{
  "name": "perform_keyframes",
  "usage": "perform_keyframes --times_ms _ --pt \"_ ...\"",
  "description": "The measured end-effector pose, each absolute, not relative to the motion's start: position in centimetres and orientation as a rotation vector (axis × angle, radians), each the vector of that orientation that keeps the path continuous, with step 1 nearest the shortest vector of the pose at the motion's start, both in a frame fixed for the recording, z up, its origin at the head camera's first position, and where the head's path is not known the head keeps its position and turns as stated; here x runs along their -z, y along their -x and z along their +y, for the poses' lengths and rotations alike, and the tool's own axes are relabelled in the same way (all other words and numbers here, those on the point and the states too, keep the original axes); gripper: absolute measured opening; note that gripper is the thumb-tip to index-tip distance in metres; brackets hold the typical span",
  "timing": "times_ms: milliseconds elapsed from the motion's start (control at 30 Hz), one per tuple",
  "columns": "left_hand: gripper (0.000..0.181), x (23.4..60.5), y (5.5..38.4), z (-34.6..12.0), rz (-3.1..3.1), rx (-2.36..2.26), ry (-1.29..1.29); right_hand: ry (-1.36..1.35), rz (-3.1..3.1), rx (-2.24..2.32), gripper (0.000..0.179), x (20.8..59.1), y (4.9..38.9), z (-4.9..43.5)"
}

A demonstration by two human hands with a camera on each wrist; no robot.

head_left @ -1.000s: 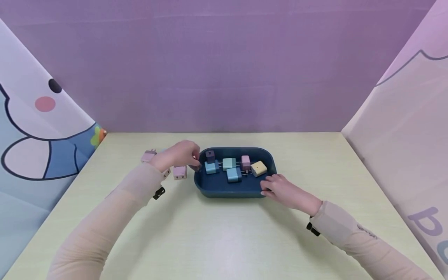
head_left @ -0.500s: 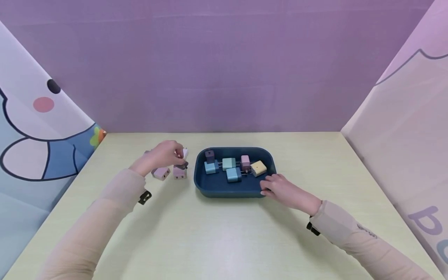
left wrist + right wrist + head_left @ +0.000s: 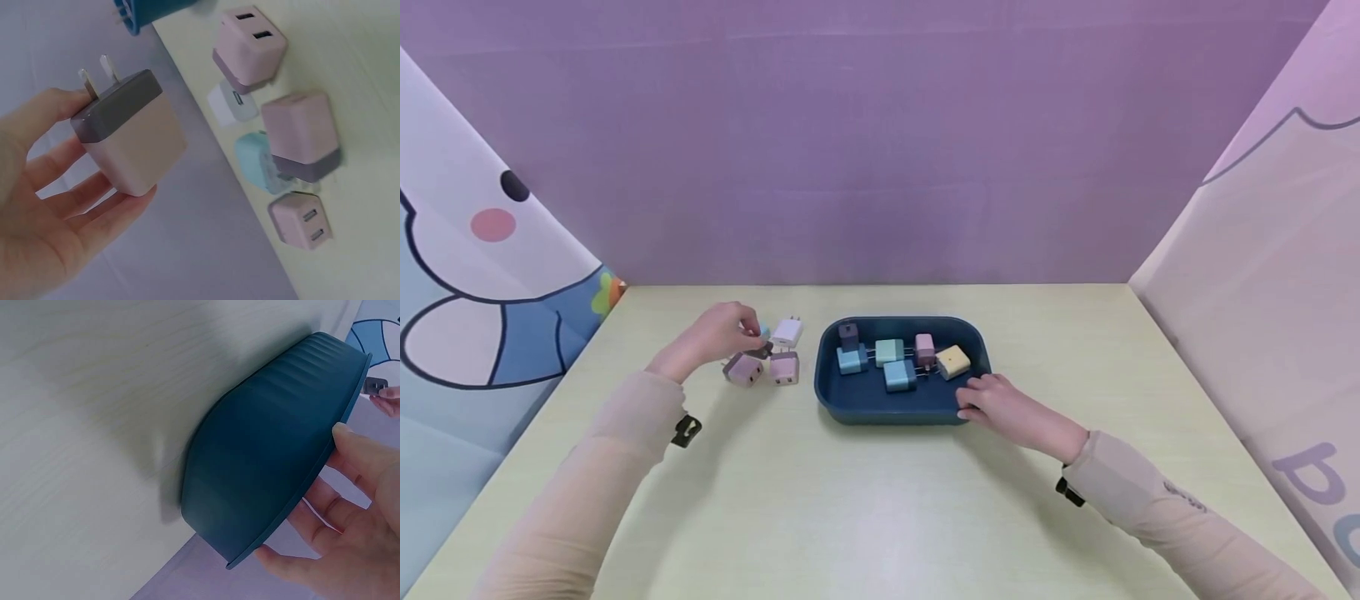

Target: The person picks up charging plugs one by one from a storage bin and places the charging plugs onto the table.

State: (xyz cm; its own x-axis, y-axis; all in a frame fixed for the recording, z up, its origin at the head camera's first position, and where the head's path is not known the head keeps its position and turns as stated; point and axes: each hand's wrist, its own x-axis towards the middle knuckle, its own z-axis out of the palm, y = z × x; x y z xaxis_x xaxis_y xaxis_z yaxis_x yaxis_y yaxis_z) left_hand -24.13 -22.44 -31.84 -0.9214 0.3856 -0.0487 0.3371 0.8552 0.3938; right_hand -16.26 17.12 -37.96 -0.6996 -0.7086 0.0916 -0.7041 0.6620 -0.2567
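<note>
My left hand [image 3: 718,333] pinches a pink plug charger [image 3: 140,147] with a grey prong end, raised above the table at the left. Its two metal prongs point up in the left wrist view. Near that hand lie several loose chargers: a white charger [image 3: 787,332], a pink charger [image 3: 784,367], a mauve charger [image 3: 744,370] and a light blue charger [image 3: 257,164]. At the centre stands a dark blue tray [image 3: 891,414]. My right hand [image 3: 1003,408] holds the rim at its front right corner.
Inside the tray lie several chargers, among them a yellow charger [image 3: 953,362], a blue charger [image 3: 899,376] and a dark purple charger [image 3: 848,336]. A purple backdrop [image 3: 880,142] rises behind the table [image 3: 880,508], with printed cloth at both sides.
My left hand has moved left, from the tray's left end to above the loose chargers, the grey-ended charger showing in its fingers. My right hand has stayed on the tray's rim.
</note>
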Motion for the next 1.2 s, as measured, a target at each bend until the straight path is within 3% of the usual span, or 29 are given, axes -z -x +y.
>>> perform_keyframes --times_ms 1200 --pt "0.019 34.5 24.1 -27.9 3.045 -0.721 -0.303 1.196 2.847 0.444 0.015 37.7 16.1 17.1"
